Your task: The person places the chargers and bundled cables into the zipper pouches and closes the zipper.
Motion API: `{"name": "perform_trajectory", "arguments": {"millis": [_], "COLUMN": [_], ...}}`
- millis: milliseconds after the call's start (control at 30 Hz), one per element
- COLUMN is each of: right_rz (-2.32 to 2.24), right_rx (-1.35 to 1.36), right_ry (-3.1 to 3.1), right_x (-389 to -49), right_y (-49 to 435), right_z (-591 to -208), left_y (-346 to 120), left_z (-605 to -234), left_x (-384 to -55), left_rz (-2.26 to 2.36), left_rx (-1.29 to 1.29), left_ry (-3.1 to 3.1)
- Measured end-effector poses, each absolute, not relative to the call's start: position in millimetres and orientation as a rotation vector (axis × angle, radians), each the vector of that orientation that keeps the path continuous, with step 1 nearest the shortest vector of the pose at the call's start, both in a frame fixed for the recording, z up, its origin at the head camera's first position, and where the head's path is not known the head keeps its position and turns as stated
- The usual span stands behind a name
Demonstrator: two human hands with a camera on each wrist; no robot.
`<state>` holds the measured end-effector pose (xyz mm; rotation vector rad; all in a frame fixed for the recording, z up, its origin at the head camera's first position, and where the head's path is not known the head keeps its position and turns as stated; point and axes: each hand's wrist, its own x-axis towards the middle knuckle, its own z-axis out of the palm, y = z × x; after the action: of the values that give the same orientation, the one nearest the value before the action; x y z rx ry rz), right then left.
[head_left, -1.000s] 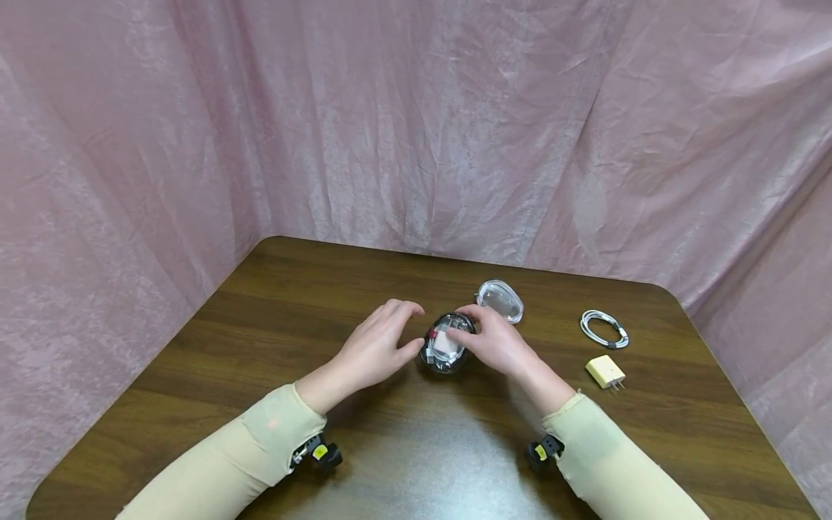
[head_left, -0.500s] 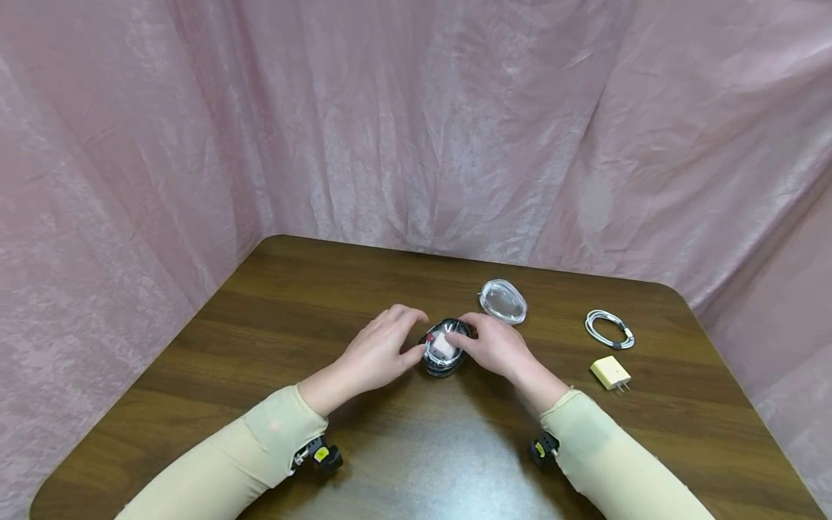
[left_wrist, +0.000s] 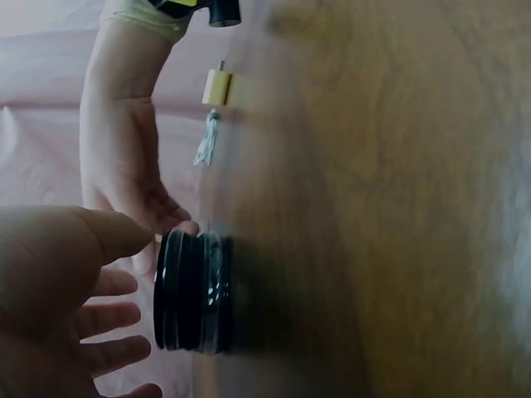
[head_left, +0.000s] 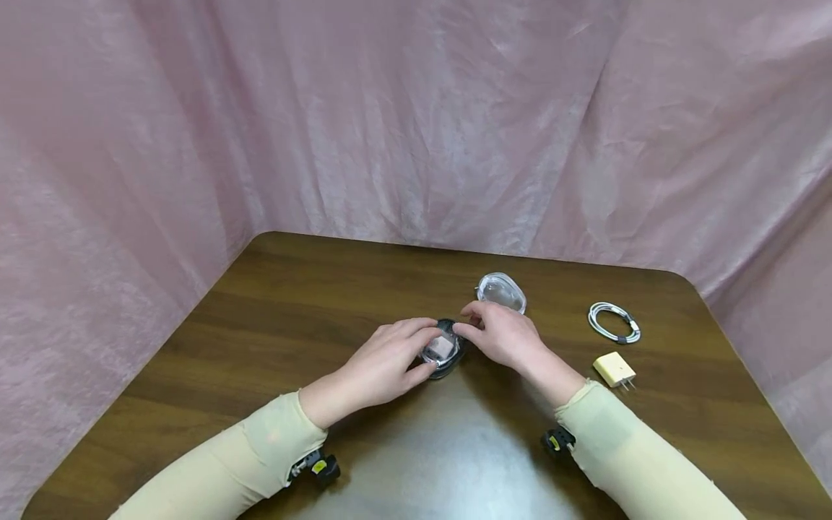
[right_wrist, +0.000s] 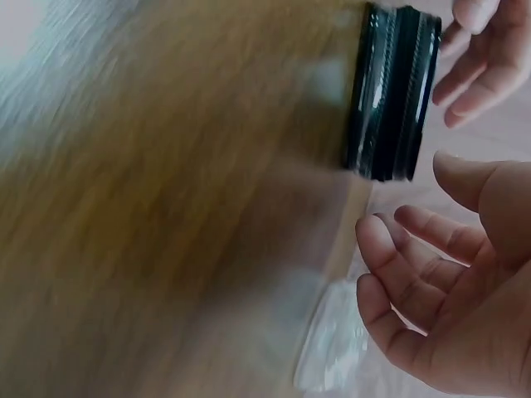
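An oval black-rimmed case with a clear top lies on the table between the hands. A pale block and a coiled cable show through its top. My left hand is at the case's left side, fingers reaching over its upper edge; contact is hard to tell. Its fingers look relaxed and hold nothing in the left wrist view. My right hand hovers just right of the case, fingers loosely bent. In the right wrist view a gap separates that hand from the black case.
Behind the right hand lies a clear oval case. Further right on the brown wooden table are a coiled white cable with a dark tie and a yellow plug adapter. A pink curtain hangs behind.
My right hand has come off the case and moved slightly right. My left hand has moved right, its fingers now over the case's edge.
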<state>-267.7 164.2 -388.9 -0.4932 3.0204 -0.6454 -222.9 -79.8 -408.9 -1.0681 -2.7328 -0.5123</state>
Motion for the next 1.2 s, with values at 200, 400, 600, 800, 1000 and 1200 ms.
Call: {"name": "perform_trajectory", "arguments": {"millis": [200, 400, 600, 800, 1000, 1200], "right_rz": [-0.602, -0.554, -0.549, -0.546, -0.536, -0.510], "right_rx": [-0.539, -0.537, -0.510, -0.508, -0.558, -0.641], "right_ry": [3.050, 3.126, 3.187, 3.242, 3.286, 3.269], "right_x": [-273.7, -279.0, -286.3, -289.4, -290.0, -290.4], "right_y": [164.7, 170.1, 182.0, 190.9, 195.1, 202.4], "right_z": [-390.0, -395.5, -397.6, -399.5, -404.9, -409.2], "left_y": [-86.3, -88.1, -87.5, -86.4, -87.6, -94.2], "left_z": [-414.5, -422.8, -428.8, -427.7, -425.3, -427.6], "left_x": [-221.2, -226.4, -229.3, -235.1, -243.4, -254.1], "left_rz": [-0.345, -0.210, -0.110, -0.056, -0.035, -0.039], "left_rx": [-1.159, -1.156, -1.157, -1.144, -1.106, -1.060], "left_ry": [-2.785, -2.763, -2.725, -2.728, -2.770, -2.798]}}
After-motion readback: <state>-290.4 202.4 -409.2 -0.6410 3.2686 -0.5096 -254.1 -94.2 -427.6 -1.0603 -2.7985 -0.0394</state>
